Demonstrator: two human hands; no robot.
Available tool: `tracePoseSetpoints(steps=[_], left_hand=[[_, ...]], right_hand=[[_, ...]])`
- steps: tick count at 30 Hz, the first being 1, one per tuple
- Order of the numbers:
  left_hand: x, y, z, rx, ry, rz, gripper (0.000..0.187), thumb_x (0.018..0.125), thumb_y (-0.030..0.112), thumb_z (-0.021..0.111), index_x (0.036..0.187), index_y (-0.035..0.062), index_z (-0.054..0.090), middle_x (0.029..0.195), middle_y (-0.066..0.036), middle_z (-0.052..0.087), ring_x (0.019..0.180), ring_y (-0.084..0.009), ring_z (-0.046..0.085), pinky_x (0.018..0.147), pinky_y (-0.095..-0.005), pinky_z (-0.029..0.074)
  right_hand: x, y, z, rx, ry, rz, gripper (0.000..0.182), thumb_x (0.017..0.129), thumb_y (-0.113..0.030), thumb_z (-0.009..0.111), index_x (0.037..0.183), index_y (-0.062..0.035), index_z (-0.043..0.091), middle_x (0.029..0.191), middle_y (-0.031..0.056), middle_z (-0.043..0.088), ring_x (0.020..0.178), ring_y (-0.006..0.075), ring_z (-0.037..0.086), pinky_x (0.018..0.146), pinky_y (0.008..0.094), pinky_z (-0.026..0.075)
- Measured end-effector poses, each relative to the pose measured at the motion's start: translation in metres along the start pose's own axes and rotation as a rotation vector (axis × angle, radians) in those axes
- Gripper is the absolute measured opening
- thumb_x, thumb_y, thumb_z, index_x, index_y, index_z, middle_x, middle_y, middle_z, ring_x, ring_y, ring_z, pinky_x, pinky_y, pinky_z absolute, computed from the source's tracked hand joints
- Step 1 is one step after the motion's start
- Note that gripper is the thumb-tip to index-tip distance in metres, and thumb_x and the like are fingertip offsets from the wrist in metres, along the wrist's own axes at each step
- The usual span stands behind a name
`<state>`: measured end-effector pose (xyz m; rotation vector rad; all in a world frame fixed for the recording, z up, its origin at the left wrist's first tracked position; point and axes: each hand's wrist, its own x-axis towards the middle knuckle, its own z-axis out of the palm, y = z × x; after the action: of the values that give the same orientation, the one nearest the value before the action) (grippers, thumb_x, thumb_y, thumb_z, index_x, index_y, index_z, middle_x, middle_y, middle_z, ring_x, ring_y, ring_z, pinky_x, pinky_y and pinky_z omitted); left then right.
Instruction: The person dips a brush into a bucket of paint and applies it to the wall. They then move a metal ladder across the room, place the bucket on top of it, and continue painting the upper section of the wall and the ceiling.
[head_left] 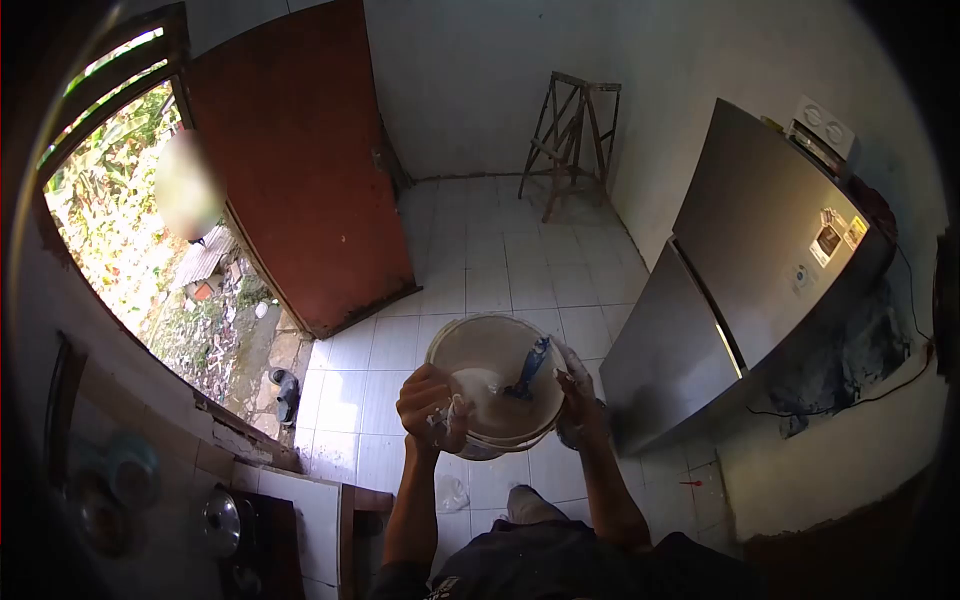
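Observation:
Both hands hold up a pale plastic bucket (pixel 495 441) in front of my body, above the tiled floor. My left hand (pixel 433 408) is closed on the left side of its rim, with white smears on the fingers. Against the right side rests my right hand (pixel 584 402), gripping the bucket's wall and rim, also smeared white. Inside are whitish residue and a blue-handled tool (pixel 532 364) that looks like a paintbrush, leaning on the inner right wall. Its lower end is dark and hard to make out.
A grey refrigerator (pixel 740 280) stands at the right. An open reddish-brown door (pixel 300 170) is at the left, beside a doorway with shoes (pixel 285 396) outside. A wooden trestle (pixel 572 145) stands at the back. A stove (pixel 262 530) and counter (pixel 315 515) are lower left; crumpled clear plastic (pixel 452 493) lies below.

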<state>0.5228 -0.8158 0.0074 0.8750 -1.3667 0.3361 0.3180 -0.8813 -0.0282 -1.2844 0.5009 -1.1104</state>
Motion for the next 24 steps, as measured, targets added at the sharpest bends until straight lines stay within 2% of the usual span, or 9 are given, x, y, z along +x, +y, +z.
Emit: tracePoseSetpoints(steps=[1, 4, 10, 12, 13, 15, 19, 21, 24], left_hand=[[0.002, -0.008, 0.003, 0.005, 0.006, -0.004, 0.024, 0.073, 0.012, 0.052, 0.052, 0.0022, 0.044, 0.052, -0.008, 0.046, 0.049, -0.0206, 0.045, 0.054, -0.0329, 0.036], [0.01, -0.054, 0.021, 0.02, 0.022, -0.018, 0.024, 0.074, 0.014, 0.052, 0.054, 0.0018, 0.046, 0.054, -0.009, 0.048, 0.051, -0.0208, 0.046, 0.055, -0.0334, 0.037], [0.037, -0.147, 0.078, 0.024, 0.067, -0.036, 0.026, 0.077, 0.017, 0.052, 0.057, 0.0011, 0.049, 0.057, -0.009, 0.05, 0.055, -0.0213, 0.048, 0.058, -0.0342, 0.038], [0.047, -0.167, 0.098, 0.04, 0.123, -0.356, 0.02, 0.077, 0.01, 0.051, 0.09, -0.0035, 0.058, 0.094, -0.018, 0.058, 0.09, -0.0255, 0.055, 0.083, -0.0352, 0.04], [0.05, -0.172, 0.109, 0.041, 0.125, -0.368, 0.02, 0.077, 0.01, 0.051, 0.09, -0.0035, 0.058, 0.094, -0.018, 0.058, 0.09, -0.0255, 0.055, 0.083, -0.0352, 0.04], [0.064, -0.188, 0.13, -0.299, 0.233, -0.767, 0.046, 0.083, 0.014, 0.049, 0.125, -0.0015, 0.041, 0.123, -0.019, 0.045, 0.114, -0.0268, 0.043, 0.097, -0.0367, 0.033], [0.058, -0.216, 0.144, -0.497, 0.217, -0.955, 0.055, 0.085, 0.017, 0.048, 0.134, 0.0002, 0.028, 0.13, -0.018, 0.037, 0.119, -0.0251, 0.038, 0.099, -0.0352, 0.031], [0.052, -0.229, 0.145, -0.449, 0.195, -1.047, 0.059, 0.084, 0.02, 0.049, 0.135, 0.0015, 0.026, 0.13, -0.017, 0.036, 0.12, -0.0247, 0.037, 0.099, -0.036, 0.032], [0.048, -0.266, 0.154, -0.387, 0.18, -1.18, 0.064, 0.079, 0.02, 0.051, 0.135, 0.0015, 0.026, 0.13, -0.016, 0.036, 0.119, -0.0229, 0.038, 0.098, -0.0359, 0.033]], right_hand=[[0.008, 0.016, -0.004, -0.125, -0.043, -0.147, 0.054, 0.088, -0.032, 0.048, 0.128, 0.0029, 0.038, 0.125, 0.0168, 0.045, 0.113, 0.025, 0.047, 0.096, 0.0327, 0.036], [0.057, 0.052, -0.004, 0.136, 0.148, 0.058, 0.058, 0.082, -0.031, 0.053, 0.126, 0.0047, 0.039, 0.116, 0.0139, 0.05, 0.11, 0.022, 0.047, 0.094, 0.0329, 0.036], [0.169, 0.081, -0.014, 0.232, 0.217, -0.088, 0.051, 0.082, -0.023, 0.051, 0.123, 0.0057, 0.041, 0.112, 0.015, 0.052, 0.104, 0.0214, 0.052, 0.088, 0.0316, 0.043], [0.205, 0.087, -0.023, 0.185, 0.278, -0.058, 0.053, 0.081, -0.024, 0.051, 0.123, 0.0058, 0.041, 0.112, 0.0151, 0.052, 0.103, 0.0213, 0.052, 0.088, 0.0316, 0.043], [0.218, 0.089, -0.026, 0.179, 0.279, -0.048, 0.053, 0.081, -0.024, 0.051, 0.123, 0.0058, 0.041, 0.112, 0.0151, 0.052, 0.103, 0.0213, 0.052, 0.088, 0.0316, 0.043], [0.25, 0.092, -0.029, -0.019, 0.292, -0.102, 0.053, 0.08, -0.024, 0.051, 0.122, 0.0066, 0.042, 0.113, 0.0156, 0.052, 0.103, 0.0219, 0.052, 0.09, 0.0328, 0.042], [0.302, 0.152, -0.056, -0.684, 0.458, -0.532, 0.055, 0.076, -0.025, 0.051, 0.119, 0.0082, 0.045, 0.11, 0.0165, 0.054, 0.102, 0.0226, 0.052, 0.091, 0.0328, 0.04], [0.322, 0.119, -0.045, 0.055, 0.211, -0.194, 0.056, 0.072, -0.025, 0.05, 0.116, 0.0094, 0.048, 0.108, 0.0175, 0.055, 0.101, 0.0231, 0.052, 0.089, 0.032, 0.039], [0.351, 0.133, -0.051, -0.069, 0.219, -0.182, 0.057, 0.07, -0.026, 0.049, 0.115, 0.0094, 0.049, 0.106, 0.0174, 0.056, 0.101, 0.0222, 0.052, 0.088, 0.0309, 0.039]])
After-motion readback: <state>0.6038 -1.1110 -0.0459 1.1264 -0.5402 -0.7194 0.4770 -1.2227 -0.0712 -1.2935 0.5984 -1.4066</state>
